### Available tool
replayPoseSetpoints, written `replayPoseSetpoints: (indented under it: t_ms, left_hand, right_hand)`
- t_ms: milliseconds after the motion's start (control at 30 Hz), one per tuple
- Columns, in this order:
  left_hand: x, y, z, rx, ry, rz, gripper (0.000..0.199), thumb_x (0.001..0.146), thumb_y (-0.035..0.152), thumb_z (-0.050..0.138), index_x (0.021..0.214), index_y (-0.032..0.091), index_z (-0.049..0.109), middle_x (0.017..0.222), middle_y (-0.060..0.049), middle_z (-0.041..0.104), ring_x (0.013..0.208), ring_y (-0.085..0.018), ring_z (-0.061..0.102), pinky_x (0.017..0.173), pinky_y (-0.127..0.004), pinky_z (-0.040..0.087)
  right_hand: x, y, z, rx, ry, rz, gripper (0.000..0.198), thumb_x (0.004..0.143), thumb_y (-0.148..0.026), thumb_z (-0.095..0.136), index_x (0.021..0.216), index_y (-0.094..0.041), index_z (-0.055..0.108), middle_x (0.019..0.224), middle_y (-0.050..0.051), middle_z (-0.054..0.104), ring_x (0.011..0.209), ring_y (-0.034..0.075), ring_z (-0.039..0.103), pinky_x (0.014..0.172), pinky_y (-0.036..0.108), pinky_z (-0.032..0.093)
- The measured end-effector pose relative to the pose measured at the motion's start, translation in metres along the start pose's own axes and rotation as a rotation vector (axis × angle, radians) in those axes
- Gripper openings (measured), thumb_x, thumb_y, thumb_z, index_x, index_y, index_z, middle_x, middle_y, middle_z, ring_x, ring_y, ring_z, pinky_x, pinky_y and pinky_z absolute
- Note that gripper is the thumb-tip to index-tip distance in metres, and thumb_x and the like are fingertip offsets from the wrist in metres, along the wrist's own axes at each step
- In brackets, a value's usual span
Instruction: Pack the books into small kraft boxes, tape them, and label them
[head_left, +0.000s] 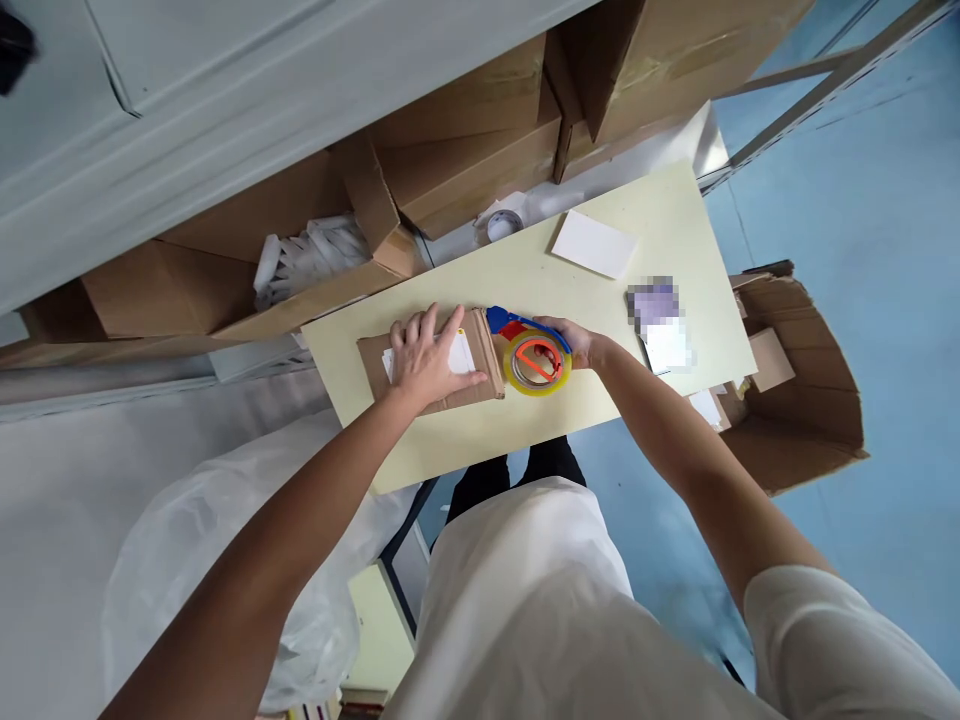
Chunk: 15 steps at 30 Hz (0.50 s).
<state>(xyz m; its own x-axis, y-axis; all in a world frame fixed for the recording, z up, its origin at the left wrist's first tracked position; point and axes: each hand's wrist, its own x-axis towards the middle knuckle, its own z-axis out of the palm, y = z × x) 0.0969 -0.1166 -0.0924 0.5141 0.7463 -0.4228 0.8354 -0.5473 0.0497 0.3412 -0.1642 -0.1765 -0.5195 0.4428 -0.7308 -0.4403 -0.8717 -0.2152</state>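
Observation:
My left hand [426,365] lies on top of a small brown cardboard box [481,350], fingers stretched and spread. White paper labels show on the box beside that hand, partly covered by it. In my right hand [579,342] is a tape dispenser [536,384], blue and red with an orange hub and a roll of yellowish tape. The dispenser's blue front end touches or nearly touches the right end of the box; I cannot tell which. Both rest over the pale yellow table [420,450].
A white card [594,244] and a blurred dark item with white paper [666,345] lie on the table's right side. Behind stand open cartons [465,180], one with white rolled material [311,260]. A tape roll [504,225] sits there. Another carton [810,400] is at right.

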Motion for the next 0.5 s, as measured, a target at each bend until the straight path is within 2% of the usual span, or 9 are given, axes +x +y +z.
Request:
replayPoseSetpoints:
  t_ms: [67, 167, 300, 400, 500]
  left_hand:
    - [0.006, 0.003, -0.001, -0.003, -0.02, -0.039, 0.108, 0.062, 0.074, 0.058, 0.148, 0.024, 0.016, 0.149, -0.018, 0.024, 0.129, -0.044, 0.028, 0.103, -0.056, 0.016]
    - [0.006, 0.004, 0.0, 0.006, -0.044, -0.07, 0.109, 0.06, 0.075, 0.058, 0.147, 0.024, 0.017, 0.147, -0.018, 0.028, 0.125, -0.044, 0.032, 0.101, -0.055, 0.019]
    - [0.004, 0.003, 0.002, 0.0, -0.057, -0.069, 0.109, 0.059, 0.075, 0.059, 0.147, 0.025, 0.019, 0.147, -0.018, 0.028, 0.125, -0.043, 0.032, 0.1, -0.055, 0.018]
    - [0.003, 0.001, 0.005, -0.022, -0.051, -0.033, 0.109, 0.057, 0.075, 0.061, 0.146, 0.026, 0.022, 0.148, -0.016, 0.028, 0.125, -0.042, 0.031, 0.102, -0.055, 0.016]
    - [0.0, -0.001, 0.009, -0.042, -0.047, 0.004, 0.11, 0.054, 0.076, 0.062, 0.145, 0.027, 0.025, 0.149, -0.014, 0.027, 0.125, -0.041, 0.031, 0.103, -0.055, 0.014]
  right_hand:
    - [0.001, 0.008, -0.004, -0.004, 0.036, -0.025, 0.037, 0.087, -0.048, 0.046, 0.098, -0.016, 0.062, 0.085, 0.008, 0.071, 0.072, 0.022, 0.066, 0.072, 0.04, 0.056]
    - [-0.012, 0.03, -0.014, -0.012, 0.08, -0.025, 0.032, 0.089, -0.042, 0.045, 0.103, -0.019, 0.062, 0.088, 0.006, 0.072, 0.075, 0.02, 0.067, 0.074, 0.036, 0.056]
    - [-0.044, 0.05, -0.032, -0.041, 0.081, 0.103, 0.032, 0.089, -0.041, 0.046, 0.106, -0.02, 0.063, 0.093, 0.006, 0.072, 0.082, 0.02, 0.068, 0.077, 0.033, 0.056]
    - [-0.046, 0.026, -0.041, -0.187, 0.056, 0.278, 0.032, 0.083, -0.042, 0.056, 0.1, -0.017, 0.067, 0.091, 0.008, 0.072, 0.077, 0.021, 0.068, 0.073, 0.034, 0.057]
    - [-0.011, -0.027, -0.043, -0.46, 0.084, 0.425, 0.023, 0.072, -0.034, 0.07, 0.084, -0.015, 0.069, 0.07, 0.007, 0.07, 0.061, 0.021, 0.065, 0.063, 0.034, 0.057]
